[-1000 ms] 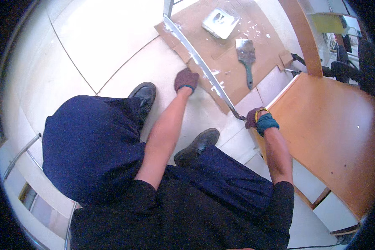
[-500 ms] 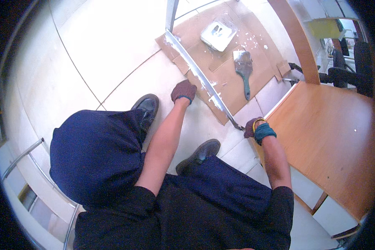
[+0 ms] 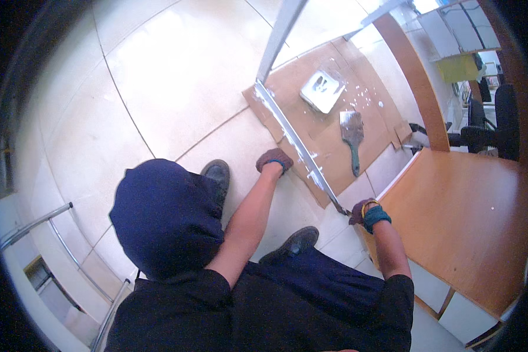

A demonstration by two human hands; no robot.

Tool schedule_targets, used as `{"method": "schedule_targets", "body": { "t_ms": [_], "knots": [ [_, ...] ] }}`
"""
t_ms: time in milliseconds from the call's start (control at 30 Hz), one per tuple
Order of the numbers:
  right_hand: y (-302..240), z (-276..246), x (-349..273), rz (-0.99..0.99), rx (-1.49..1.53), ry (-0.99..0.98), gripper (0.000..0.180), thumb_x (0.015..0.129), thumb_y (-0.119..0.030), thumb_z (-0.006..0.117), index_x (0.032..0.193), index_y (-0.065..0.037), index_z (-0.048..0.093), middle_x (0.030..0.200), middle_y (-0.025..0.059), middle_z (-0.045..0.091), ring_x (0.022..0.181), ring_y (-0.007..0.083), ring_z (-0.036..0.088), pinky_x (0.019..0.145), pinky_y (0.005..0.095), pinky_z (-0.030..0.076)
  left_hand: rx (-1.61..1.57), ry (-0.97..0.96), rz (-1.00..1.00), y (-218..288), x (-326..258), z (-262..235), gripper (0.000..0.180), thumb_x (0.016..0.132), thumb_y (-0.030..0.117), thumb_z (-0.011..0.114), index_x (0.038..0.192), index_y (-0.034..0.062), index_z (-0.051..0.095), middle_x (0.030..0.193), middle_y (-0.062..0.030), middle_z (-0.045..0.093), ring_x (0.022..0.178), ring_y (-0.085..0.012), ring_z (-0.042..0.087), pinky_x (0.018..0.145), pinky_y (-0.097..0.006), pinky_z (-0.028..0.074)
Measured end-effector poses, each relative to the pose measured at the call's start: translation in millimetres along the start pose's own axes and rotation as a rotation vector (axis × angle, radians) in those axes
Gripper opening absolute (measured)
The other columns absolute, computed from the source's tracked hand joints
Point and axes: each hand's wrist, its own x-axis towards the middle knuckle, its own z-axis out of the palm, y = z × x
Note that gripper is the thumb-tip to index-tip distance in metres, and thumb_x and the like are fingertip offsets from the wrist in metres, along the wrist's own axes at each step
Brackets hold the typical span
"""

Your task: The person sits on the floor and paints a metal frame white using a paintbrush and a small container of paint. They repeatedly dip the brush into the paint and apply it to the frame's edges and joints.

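A metal bar (image 3: 293, 141), smeared with white paint, runs slantwise over a cardboard sheet (image 3: 328, 152). My left hand (image 3: 274, 161), in a brown knit glove, is closed just left of the bar; its fingertips are turned from view. At the bar's near end my right hand (image 3: 361, 212), gloved with a teal cuff, is curled closed. Something dark and narrow shows between its fingers and that end; I cannot make out its kind. A wide paintbrush (image 3: 352, 141) with a green handle lies on the cardboard. Beyond it sits a white tub (image 3: 322, 91) of white paint.
A grey metal upright (image 3: 278, 38) rises from the bar's far end. To the right stands a wooden panel (image 3: 452, 217) with a curved wooden post (image 3: 416, 76) behind it. My shoes (image 3: 293, 243) rest on the tiled floor (image 3: 141, 76). Metal tubing (image 3: 38, 223) is at left.
The view has tilted upward, so the bar, cardboard and hands sit lower and more of the metal frame shows at the top. Both hands keep about the same places beside the bar.
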Motion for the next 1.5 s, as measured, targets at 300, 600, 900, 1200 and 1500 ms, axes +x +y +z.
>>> {"method": "schedule_targets", "body": {
  "t_ms": [300, 600, 900, 1200, 1500],
  "knots": [
    [10.8, -17.1, -19.8, -0.106, 0.058, 0.001, 0.05, 0.08, -0.05, 0.054, 0.098, -0.006, 0.068, 0.108, 0.0149, 0.064, 0.101, 0.0309, 0.061, 0.089, 0.0416, 0.047, -0.172, -0.069, 0.319, 52.3, -15.7, -31.6, 0.045, 0.076, 0.039, 0.051, 0.096, 0.001, 0.067, 0.099, -0.0227, 0.064, 0.095, -0.0356, 0.062, 0.086, -0.043, 0.047],
    [52.4, -40.1, -44.0, 0.05, 0.305, 0.129, 0.044, 0.08, -0.043, 0.055, 0.11, -0.012, 0.064, 0.119, 0.0088, 0.06, 0.11, 0.0275, 0.056, 0.095, 0.0409, 0.042, -0.575, -0.174, 0.436, 110.7, -77.2, -81.0, 0.042, 0.078, 0.039, 0.054, 0.086, -0.0016, 0.063, 0.074, -0.017, 0.065, 0.064, -0.0245, 0.065, 0.064, -0.035, 0.051],
    [117.9, -81.5, -29.9, 0.003, 0.679, 0.512, 0.042, 0.082, -0.039, 0.053, 0.108, -0.007, 0.062, 0.108, 0.0141, 0.063, 0.102, 0.0308, 0.057, 0.092, 0.0398, 0.042, -0.561, -0.099, 0.605, 121.8, -103.8, -125.6, 0.043, 0.08, 0.039, 0.056, 0.088, -0.0029, 0.061, 0.068, -0.0141, 0.063, 0.061, -0.0204, 0.064, 0.061, -0.035, 0.049],
    [210.4, -66.4, -7.7, -0.307, 0.127, 0.625, 0.022, 0.086, -0.014, 0.051, 0.106, -0.01, 0.059, 0.114, 0.0106, 0.059, 0.103, 0.0291, 0.057, 0.089, 0.035, 0.047, -0.594, 0.112, 0.481, 84.1, -69.9, -108.2, 0.04, 0.079, 0.04, 0.056, 0.087, 0.0008, 0.061, 0.077, -0.0178, 0.063, 0.072, -0.0293, 0.063, 0.068, -0.039, 0.05],
    [240.8, -117.9, -16.4, -0.271, -0.16, 0.85, 0.026, 0.085, -0.02, 0.058, 0.109, -0.01, 0.062, 0.107, 0.0039, 0.063, 0.094, 0.0196, 0.06, 0.083, 0.0313, 0.049, -0.296, 0.085, 0.575, 118.9, -55.4, -79.6, 0.042, 0.078, 0.042, 0.054, 0.087, 0.0027, 0.065, 0.085, -0.0245, 0.064, 0.082, -0.0396, 0.063, 0.077, -0.046, 0.049]
  ]
}}
